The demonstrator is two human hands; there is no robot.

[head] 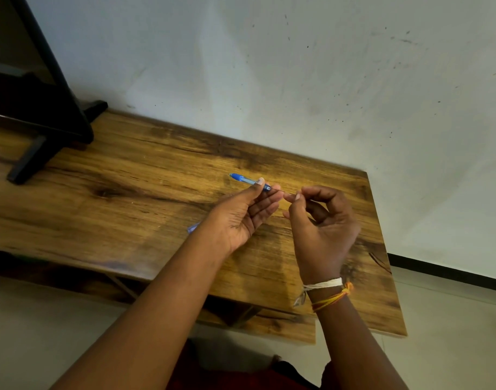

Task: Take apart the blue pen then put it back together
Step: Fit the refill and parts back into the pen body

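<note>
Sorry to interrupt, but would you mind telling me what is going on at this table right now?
A person is working on a blue pen above a wooden table. The left hand holds the pen barrel between thumb and fingers, while the right hand pinches the thin refill sticking out of the barrel's end. Whether the refill is going in or coming out cannot be told. A small pale blue part lies on the table, partly hidden by the left wrist.

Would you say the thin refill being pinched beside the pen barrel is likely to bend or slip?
The refill looks very thin, so probably bendy. The right hand pinches it by fingertips only, so it may slip. It probably weighs almost nothing.
</note>
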